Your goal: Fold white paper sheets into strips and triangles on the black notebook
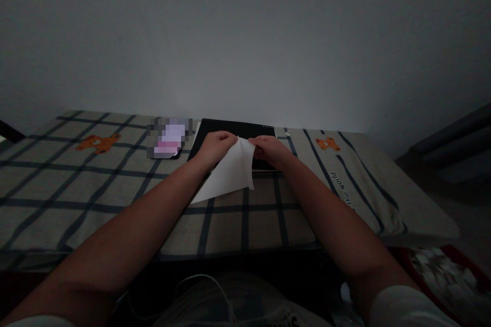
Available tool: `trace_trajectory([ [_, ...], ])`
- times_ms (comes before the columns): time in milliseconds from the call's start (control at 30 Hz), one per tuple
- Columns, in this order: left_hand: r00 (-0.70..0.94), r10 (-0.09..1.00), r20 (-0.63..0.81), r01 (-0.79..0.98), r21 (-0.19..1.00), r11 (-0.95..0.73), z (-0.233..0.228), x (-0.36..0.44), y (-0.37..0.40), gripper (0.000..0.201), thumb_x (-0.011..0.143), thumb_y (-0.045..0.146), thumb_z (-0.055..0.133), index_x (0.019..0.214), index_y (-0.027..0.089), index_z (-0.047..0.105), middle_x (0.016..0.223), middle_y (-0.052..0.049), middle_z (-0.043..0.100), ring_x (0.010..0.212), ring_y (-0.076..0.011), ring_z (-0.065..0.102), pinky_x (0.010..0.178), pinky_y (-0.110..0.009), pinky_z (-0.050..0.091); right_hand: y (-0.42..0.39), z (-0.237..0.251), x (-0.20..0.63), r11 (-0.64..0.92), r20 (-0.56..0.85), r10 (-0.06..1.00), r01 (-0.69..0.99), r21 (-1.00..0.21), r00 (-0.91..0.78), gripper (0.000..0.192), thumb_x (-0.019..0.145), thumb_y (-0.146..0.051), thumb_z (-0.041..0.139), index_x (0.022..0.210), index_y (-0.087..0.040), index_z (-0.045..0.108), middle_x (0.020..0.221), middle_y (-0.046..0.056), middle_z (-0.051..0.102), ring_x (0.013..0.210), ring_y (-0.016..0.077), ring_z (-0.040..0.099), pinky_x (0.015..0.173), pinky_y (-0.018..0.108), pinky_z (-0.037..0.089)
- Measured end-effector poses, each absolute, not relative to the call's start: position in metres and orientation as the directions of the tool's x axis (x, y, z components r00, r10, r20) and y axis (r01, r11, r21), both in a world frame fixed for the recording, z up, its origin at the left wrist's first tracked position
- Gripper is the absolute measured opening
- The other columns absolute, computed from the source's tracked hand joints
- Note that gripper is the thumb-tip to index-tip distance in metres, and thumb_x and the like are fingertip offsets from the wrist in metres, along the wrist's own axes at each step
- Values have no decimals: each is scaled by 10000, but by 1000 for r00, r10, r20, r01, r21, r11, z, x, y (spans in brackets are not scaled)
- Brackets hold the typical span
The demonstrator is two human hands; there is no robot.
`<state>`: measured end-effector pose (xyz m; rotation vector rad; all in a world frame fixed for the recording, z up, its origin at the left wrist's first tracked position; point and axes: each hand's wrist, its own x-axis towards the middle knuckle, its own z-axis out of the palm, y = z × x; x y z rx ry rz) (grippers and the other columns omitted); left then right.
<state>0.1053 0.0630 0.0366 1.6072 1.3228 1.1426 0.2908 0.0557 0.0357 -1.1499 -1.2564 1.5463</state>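
Note:
A white sheet of paper (230, 173) hangs folded between both my hands above the table. My left hand (215, 147) pinches its upper left edge. My right hand (268, 149) pinches the upper right corner, close beside the left. The paper's lower part slopes down toward me and rests over the checked tablecloth (115, 189). Behind the hands lies a flat black board or pad (238, 130) on the cloth.
A blurred-out phone-like object (169, 138) lies left of the black pad. The cloth shows orange bear prints (97, 142) and dark grid lines. A plain wall stands behind the table. A white cable (207, 291) runs over my lap. The room is dim.

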Motion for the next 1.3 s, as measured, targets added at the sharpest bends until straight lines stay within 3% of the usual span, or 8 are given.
trace_trajectory([
  [467, 71, 986, 153, 366, 915, -169, 36, 104, 64, 262, 708, 392, 658, 803, 160, 735, 795, -66, 717, 716, -182, 610, 632, -265, 449, 55, 37, 293, -131, -112, 965, -66, -989, -238, 261, 796, -393, 656, 658, -185, 577, 605, -1, 596, 549, 93, 523, 541, 231, 409],
  [567, 93, 976, 195, 418, 883, -216, 36, 103, 63, 252, 712, 399, 664, 796, 177, 748, 810, -64, 725, 731, -182, 621, 663, -271, 453, 54, 41, 294, -179, -155, 949, -64, -982, -276, 314, 802, -467, 648, 697, -174, 604, 646, 23, 624, 546, 97, 540, 524, 235, 421],
  [667, 87, 970, 227, 441, 864, -242, 37, 103, 63, 243, 718, 398, 664, 781, 179, 752, 800, -66, 726, 737, -186, 626, 680, -280, 458, 53, 44, 294, -220, -198, 931, -39, -975, -306, 240, 793, -396, 670, 712, -175, 621, 672, 29, 641, 561, 101, 558, 529, 233, 442],
  [867, 48, 992, 120, 324, 937, -129, 38, 103, 63, 309, 682, 439, 703, 821, 167, 754, 826, -75, 729, 730, -183, 624, 647, -277, 464, 54, 42, 294, -215, -189, 942, -64, -975, -278, 120, 776, -236, 645, 668, -201, 605, 650, 26, 634, 602, 119, 577, 565, 248, 473],
  [1033, 129, 992, -13, 297, 955, -26, 39, 104, 61, 308, 664, 427, 716, 826, 167, 750, 746, -65, 711, 641, -162, 594, 582, -269, 442, 55, 41, 294, -190, -148, 958, -160, -969, -245, 135, 746, -213, 669, 649, -216, 575, 679, 14, 621, 620, 114, 568, 640, 279, 515],
  [1300, 98, 994, 53, 341, 936, -84, 38, 104, 62, 264, 673, 418, 692, 769, 176, 737, 688, -38, 681, 618, -150, 562, 562, -260, 416, 56, 40, 296, -213, -181, 938, -78, -974, -297, 178, 804, -333, 647, 717, -178, 637, 662, 37, 649, 608, 121, 592, 579, 251, 483],
])
